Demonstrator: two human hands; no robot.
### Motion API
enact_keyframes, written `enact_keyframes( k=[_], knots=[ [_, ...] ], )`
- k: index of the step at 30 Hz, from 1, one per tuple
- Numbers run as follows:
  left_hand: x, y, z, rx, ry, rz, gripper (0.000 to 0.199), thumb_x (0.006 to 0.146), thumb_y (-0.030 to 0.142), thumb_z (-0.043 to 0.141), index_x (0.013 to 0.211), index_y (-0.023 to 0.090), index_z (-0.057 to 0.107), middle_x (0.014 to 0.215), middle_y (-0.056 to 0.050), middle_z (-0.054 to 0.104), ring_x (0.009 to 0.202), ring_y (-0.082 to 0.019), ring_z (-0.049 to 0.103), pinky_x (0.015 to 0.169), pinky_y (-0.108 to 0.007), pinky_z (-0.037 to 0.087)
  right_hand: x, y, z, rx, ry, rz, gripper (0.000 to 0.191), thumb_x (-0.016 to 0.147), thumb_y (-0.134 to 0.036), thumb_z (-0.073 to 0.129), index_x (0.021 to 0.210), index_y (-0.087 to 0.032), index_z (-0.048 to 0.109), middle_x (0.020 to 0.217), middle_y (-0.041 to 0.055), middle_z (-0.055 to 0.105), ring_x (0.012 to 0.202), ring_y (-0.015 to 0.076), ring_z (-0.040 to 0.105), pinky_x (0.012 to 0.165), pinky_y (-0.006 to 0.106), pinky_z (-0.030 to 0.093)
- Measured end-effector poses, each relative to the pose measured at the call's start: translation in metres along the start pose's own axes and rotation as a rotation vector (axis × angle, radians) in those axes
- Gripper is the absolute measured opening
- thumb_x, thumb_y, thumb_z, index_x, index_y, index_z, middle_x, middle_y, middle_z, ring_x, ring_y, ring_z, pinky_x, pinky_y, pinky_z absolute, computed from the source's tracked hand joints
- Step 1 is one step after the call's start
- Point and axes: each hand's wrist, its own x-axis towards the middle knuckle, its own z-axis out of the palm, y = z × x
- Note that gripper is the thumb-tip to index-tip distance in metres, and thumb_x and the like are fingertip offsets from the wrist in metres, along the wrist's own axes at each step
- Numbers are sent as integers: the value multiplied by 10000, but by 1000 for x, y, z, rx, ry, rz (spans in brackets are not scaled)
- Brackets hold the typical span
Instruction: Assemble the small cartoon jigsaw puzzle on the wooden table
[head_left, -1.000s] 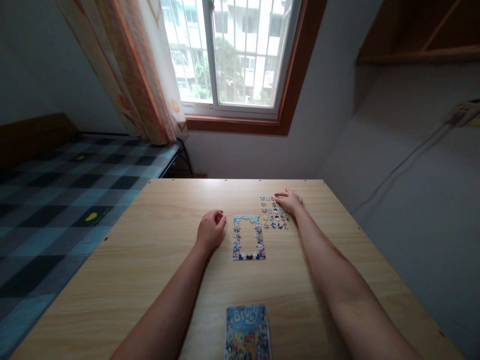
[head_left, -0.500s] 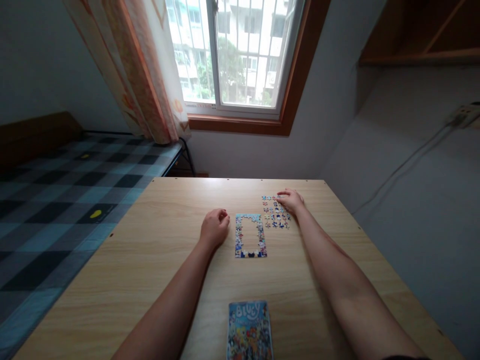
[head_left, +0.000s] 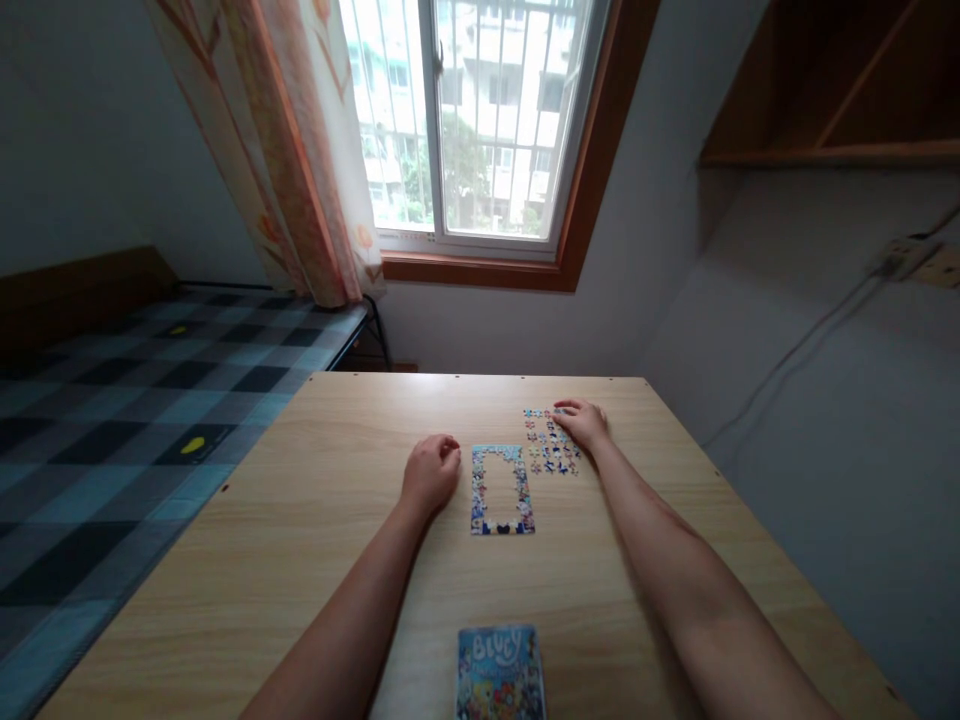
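A rectangular puzzle border (head_left: 479, 490) with a bare middle lies flat on the wooden table (head_left: 300, 560). Just left of it my left hand (head_left: 433, 473) rests on the table with its fingers curled together; whether anything is inside them is hidden. To the right of the border, loose puzzle pieces (head_left: 549, 466) lie in rows. My right hand (head_left: 582, 420) is over the upper right of these pieces, fingertips down near the top row. Its fingers cover some pieces, and any piece between them is too small to make out.
A blue picture box (head_left: 499, 675) marked "Bluey" lies at the table's near edge. Beyond the table are a window (head_left: 495, 130) and a curtain (head_left: 300, 170). A checkered bed (head_left: 247, 345) stands at the left, a wooden shelf (head_left: 832, 157) hangs upper right.
The whole view has tilted slightly up, so the table and what lies on it sit lower in the picture. Both hands have stayed in nearly the same places beside the puzzle.
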Motion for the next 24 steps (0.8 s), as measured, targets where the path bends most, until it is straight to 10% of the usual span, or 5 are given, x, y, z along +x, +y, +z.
enact_keyframes(
  k=[14,24],
  knots=[
    [1,-3,-1,-21,7,6,166,832,272,539,867,205,687,994,-84,737,977,-258,643,934,-410,493,-9,17,-22,843,380,101,532,588,-617,812,897,-223,629,755,-9,663,729,176,696,781,392,616],
    [-8,9,-7,-18,94,233,101,878,222,587,879,213,688,1037,-85,732,1039,-257,646,982,-425,502,-55,-37,-15,736,322,-42,342,685,-433,845,913,-192,760,853,56,746,738,198,694,716,336,592]
  ],
)
